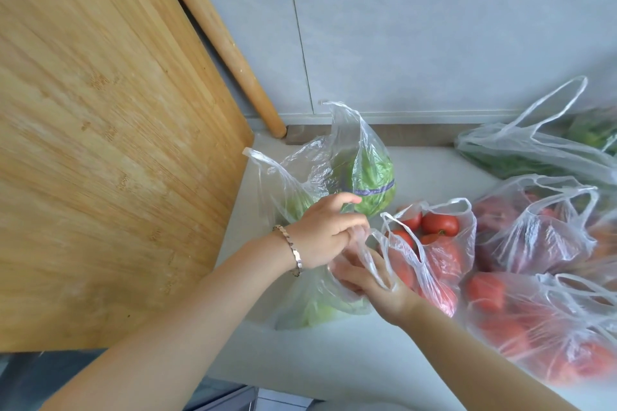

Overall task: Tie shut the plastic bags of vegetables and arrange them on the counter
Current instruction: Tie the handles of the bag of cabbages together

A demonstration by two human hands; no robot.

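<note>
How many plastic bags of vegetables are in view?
5: the lettuce bag at centre, a tomato bag beside it, a purplish bag further right, a greens bag behind, another red bag nearest. The right edge may hide more.

The lettuce bag [347, 157] and the tomato bag [444, 243] are showing thin, clear plastic film, crinkled and glinting, and the tomatoes [440, 224] inside are shining with smooth skins. The chopping board [100, 143] and rolling pin [213, 37] are showing pale wood, the board with fine straight grain and a matt face. The bracelet [293, 252] is gleaming like polished metal, while the bench [334, 360] and wall tiles [434, 27] are looking smooth and matt.
</note>
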